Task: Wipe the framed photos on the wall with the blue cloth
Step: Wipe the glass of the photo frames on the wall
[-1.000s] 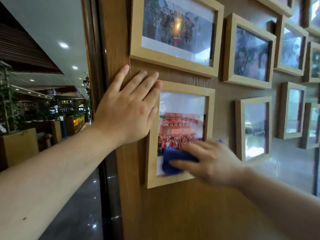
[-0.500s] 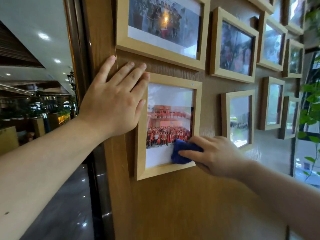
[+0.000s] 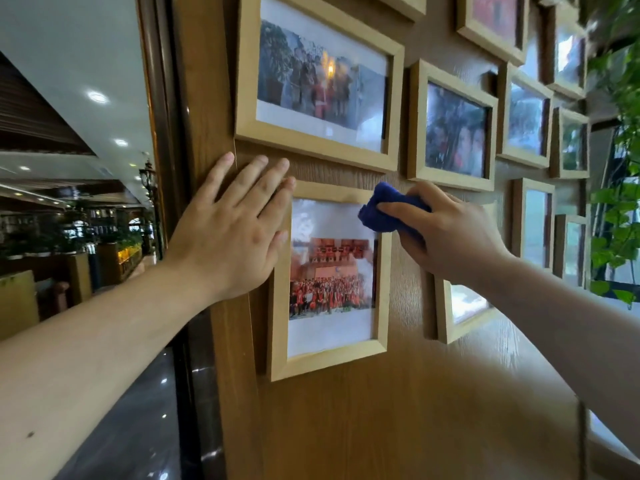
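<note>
A light wooden frame (image 3: pixel 329 362) with a group photo in red hangs on the brown wood wall (image 3: pixel 398 410). My left hand (image 3: pixel 232 233) lies flat, fingers spread, over the frame's upper left corner and the wall beside it. My right hand (image 3: pixel 446 233) grips a bunched blue cloth (image 3: pixel 384 211) and presses it on the frame's upper right corner. Above hangs a larger landscape frame (image 3: pixel 318 81). To its right is a frame with a dark photo (image 3: pixel 453 128).
Several more wooden frames (image 3: pixel 533 223) fill the wall to the right. A smaller frame (image 3: pixel 457 317) sits partly behind my right forearm. Green vine leaves (image 3: pixel 616 237) hang at the far right. Left of the wall's edge (image 3: pixel 166 168) a lobby with glossy dark floor opens.
My right hand has carried the blue cloth from the lower part of the photo up to the frame's upper right corner. My left hand has stayed on the upper left corner.
</note>
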`<state>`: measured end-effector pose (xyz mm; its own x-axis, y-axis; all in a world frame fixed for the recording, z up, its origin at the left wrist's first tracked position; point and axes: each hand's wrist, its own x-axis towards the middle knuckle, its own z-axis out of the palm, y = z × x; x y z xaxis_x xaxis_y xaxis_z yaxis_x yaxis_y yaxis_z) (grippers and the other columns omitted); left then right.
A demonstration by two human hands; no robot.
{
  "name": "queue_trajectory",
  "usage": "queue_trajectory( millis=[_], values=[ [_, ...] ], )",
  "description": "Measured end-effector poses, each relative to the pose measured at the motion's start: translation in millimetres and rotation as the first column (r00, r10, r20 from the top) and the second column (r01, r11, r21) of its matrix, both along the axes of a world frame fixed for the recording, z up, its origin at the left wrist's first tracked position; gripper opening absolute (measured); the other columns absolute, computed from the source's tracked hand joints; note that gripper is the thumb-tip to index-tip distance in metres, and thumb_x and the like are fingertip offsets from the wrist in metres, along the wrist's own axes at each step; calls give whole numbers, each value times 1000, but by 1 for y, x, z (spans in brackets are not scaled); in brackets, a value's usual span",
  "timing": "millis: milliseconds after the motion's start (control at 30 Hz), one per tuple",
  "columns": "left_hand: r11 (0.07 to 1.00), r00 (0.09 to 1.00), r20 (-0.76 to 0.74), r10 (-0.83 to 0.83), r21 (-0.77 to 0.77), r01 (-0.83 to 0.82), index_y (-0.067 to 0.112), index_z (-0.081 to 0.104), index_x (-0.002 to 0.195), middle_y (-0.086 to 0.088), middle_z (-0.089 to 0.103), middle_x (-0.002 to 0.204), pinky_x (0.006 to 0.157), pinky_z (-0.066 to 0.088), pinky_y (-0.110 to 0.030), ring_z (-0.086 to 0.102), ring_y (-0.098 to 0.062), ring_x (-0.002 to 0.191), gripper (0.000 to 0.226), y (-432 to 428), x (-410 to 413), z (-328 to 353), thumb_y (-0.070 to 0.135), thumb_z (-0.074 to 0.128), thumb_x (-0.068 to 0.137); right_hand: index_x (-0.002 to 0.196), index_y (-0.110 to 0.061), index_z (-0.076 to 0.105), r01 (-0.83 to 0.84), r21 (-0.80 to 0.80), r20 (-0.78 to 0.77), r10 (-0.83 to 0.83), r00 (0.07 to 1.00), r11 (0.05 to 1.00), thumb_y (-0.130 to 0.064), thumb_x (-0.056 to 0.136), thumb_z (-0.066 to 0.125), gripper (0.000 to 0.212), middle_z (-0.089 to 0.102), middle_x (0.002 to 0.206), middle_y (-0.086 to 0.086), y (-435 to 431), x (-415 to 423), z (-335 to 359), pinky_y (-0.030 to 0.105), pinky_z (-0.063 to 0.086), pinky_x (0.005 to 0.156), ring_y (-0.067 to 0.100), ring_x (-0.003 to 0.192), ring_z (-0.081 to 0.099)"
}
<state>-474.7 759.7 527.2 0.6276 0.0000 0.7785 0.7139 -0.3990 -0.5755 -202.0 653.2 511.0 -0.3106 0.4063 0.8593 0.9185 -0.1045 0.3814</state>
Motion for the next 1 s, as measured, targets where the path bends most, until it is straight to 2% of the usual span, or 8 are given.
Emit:
queue_trajectory(
  millis=[133, 333, 433, 567, 767, 867, 1000],
  values=[
    [999, 999, 7, -31, 14, 31, 5, 31, 147, -16, 28, 158, 117, 21, -58, 22, -31, 146, 69, -5, -5, 16, 47, 36, 93, 127, -20, 54, -30, 87, 4, 30, 1000, 996, -26, 87, 56, 40, 56, 107, 11, -3, -9, 34, 32, 42, 51, 27, 73, 57],
    [998, 981, 185, -64, 12, 63, 6, 29, 147, -15, 28, 158, 117, 18, -58, 21, -31, 146, 81, -10, -7, 87, 60, 36, 87, 128, -26, 52, -104, 220, -39, 116, 992, 970, -30, 88, 55, 41, 57, 110, 7, 5, -34, 103, 32, 39, 55, 26, 72, 55],
    [998, 975, 220, 6, -58, 7, 10, 15, 151, -11, 16, 162, 119, 12, -56, 10, -28, 149, 97, -6, -6, 113, 76, 27, 81, 129, -30, 53, -107, 242, -72, 128, 989, 964, -31, 86, 55, 43, 57, 110, 5, 12, -49, 137, 34, 42, 54, 32, 75, 57],
    [995, 969, 236, 70, -86, -51, 13, -5, 152, -6, -3, 164, 120, 4, -56, -7, -22, 150, 116, 4, 3, 120, 90, 13, 68, 129, -32, 51, -124, 262, -25, 135, 991, 957, -31, 85, 54, 45, 56, 111, 5, 23, -67, 175, 36, 47, 55, 33, 75, 58],
    [998, 963, 263, 55, -42, -45, 6, 12, 151, -12, 15, 162, 119, 12, -58, 3, -24, 150, 126, 11, 4, 120, 95, 18, 62, 133, -36, 45, -112, 269, 15, 112, 994, 957, -34, 86, 54, 48, 52, 112, 2, 52, -87, 206, 34, 46, 55, 27, 77, 56],
    [998, 966, 255, 52, -42, -42, 6, 12, 150, -11, 17, 162, 118, 15, -60, 3, -24, 150, 126, 12, 3, 119, 95, 21, 61, 135, -37, 41, -69, 258, 7, 69, 998, 964, -36, 87, 52, 49, 49, 113, 3, 59, -89, 204, 34, 45, 53, 27, 77, 56],
    [998, 968, 244, 59, -33, -53, 5, 14, 150, -12, 17, 162, 117, 18, -61, 3, -24, 150, 126, 13, 2, 120, 94, 24, 62, 134, -30, 43, -82, 219, 164, 46, 985, 972, -38, 87, 44, 48, 50, 113, 8, 58, -82, 176, 32, 41, 53, 25, 81, 55]
  ],
)
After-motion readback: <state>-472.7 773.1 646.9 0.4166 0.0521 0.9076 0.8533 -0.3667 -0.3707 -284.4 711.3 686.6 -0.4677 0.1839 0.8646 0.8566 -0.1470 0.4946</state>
